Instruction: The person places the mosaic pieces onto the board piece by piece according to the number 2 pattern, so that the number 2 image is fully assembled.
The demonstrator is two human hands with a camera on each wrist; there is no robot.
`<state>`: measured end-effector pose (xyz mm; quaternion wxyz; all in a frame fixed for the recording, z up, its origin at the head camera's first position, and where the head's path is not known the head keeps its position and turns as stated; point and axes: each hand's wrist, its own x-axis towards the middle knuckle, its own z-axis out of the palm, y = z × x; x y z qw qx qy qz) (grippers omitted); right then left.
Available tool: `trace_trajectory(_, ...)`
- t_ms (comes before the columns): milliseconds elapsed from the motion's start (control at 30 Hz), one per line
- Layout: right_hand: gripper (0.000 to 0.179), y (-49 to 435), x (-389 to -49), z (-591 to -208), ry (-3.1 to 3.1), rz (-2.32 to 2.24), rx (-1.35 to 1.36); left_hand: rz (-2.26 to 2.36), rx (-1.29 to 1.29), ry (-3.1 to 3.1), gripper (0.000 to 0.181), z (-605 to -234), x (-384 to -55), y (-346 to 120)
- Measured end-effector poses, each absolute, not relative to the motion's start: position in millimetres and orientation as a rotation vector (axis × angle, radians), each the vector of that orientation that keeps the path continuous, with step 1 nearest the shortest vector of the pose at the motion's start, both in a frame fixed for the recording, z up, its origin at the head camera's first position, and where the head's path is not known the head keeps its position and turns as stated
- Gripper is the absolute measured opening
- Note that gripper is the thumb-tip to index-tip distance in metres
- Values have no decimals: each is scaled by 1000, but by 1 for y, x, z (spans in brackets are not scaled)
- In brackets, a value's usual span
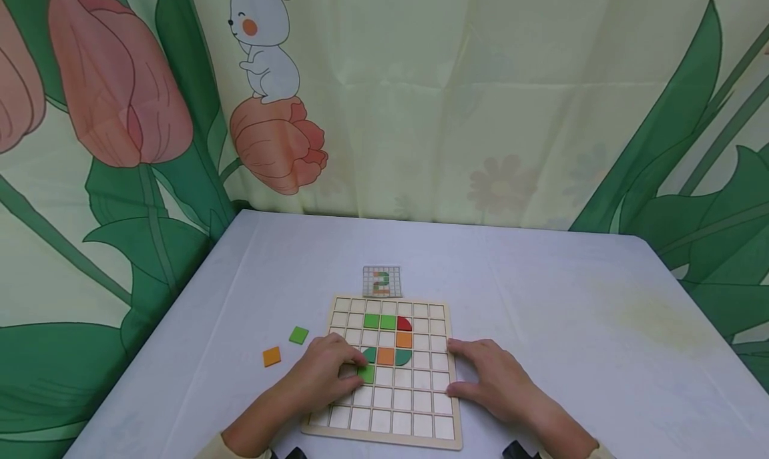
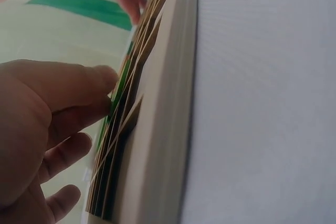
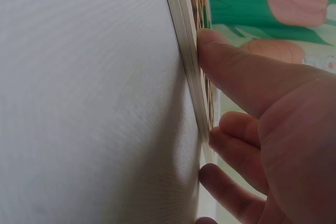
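Note:
A wooden grid board (image 1: 414, 440) lies on the table with coloured tiles in some of its cells. My left hand (image 1: 327, 372) reaches over its left side, thumb and index finger pinching a green square tile (image 1: 366, 374) at a cell. In the left wrist view, the left thumb (image 2: 102, 80) is against a green edge at the board's surface. My right hand (image 1: 495, 379) touches the board's right edge with spread thumb and fingers. Two green squares (image 1: 380, 321), a red rounded tile (image 1: 404, 324), orange squares (image 1: 404, 339) and teal rounded tiles (image 1: 403, 357) sit in other cells.
Left of the board lie a loose green square (image 1: 298, 335) and a loose orange square (image 1: 272, 356). Behind the board is a small pattern card (image 1: 382, 282) showing a coloured figure on a grid. A printed curtain (image 1: 420, 112) hangs beyond the white table (image 1: 541, 285).

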<state>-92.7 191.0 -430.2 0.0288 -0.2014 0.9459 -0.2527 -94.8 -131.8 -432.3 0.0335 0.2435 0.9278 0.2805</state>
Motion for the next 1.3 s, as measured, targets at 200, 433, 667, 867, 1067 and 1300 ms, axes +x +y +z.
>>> trace_trajectory(200, 64, 191, -93, -430, 2916, -774, -623, 973, 717, 2782, 19, -432, -95, -135)
trace_trajectory(433, 63, 192, -93, -430, 2930, -762, -656, 1021, 682, 2777, 31, -430, -96, -143)
trace_trajectory(667, 64, 191, -93, -430, 2922, -758, -627, 1086, 577, 2794, 40, -425, -94, -154)
trace_trajectory(867, 64, 190, -93, -430, 2914, -766, -594, 1069, 494, 2863, 50, -420, -92, -166)
trace_trajectory(1067, 63, 189, -93, -431, 2915, -775, -593, 1034, 439, 2937, 52, -418, -95, -181)
trace_trajectory(1300, 64, 189, -94, -432, 2904, -767, -601, 994, 347, 2943, 53, -417, -99, -200)
